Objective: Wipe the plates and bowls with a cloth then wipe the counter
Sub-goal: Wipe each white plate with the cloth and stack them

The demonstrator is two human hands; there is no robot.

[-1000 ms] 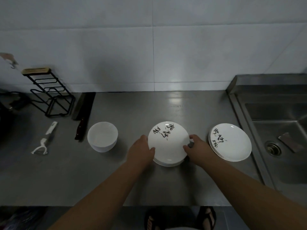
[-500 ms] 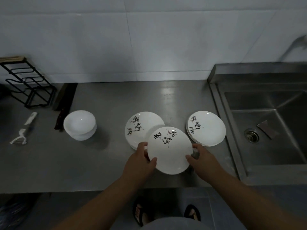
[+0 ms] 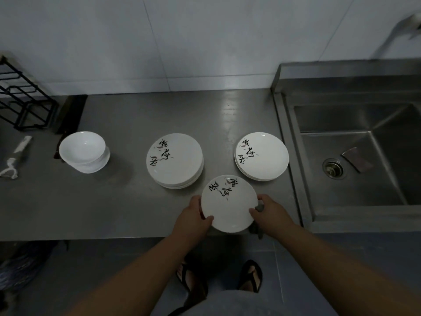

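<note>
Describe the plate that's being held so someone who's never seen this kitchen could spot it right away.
Start at the steel sink on the right and move left onto the grey counter. Two plate stacks sit there; the held plate is in front of them, by the counter's near edge. It is the only single plate, gripped at its rim by the left hand and right hand.

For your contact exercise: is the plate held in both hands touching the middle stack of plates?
Apart. The head view shows grey counter between the held plate and the middle stack.
</note>
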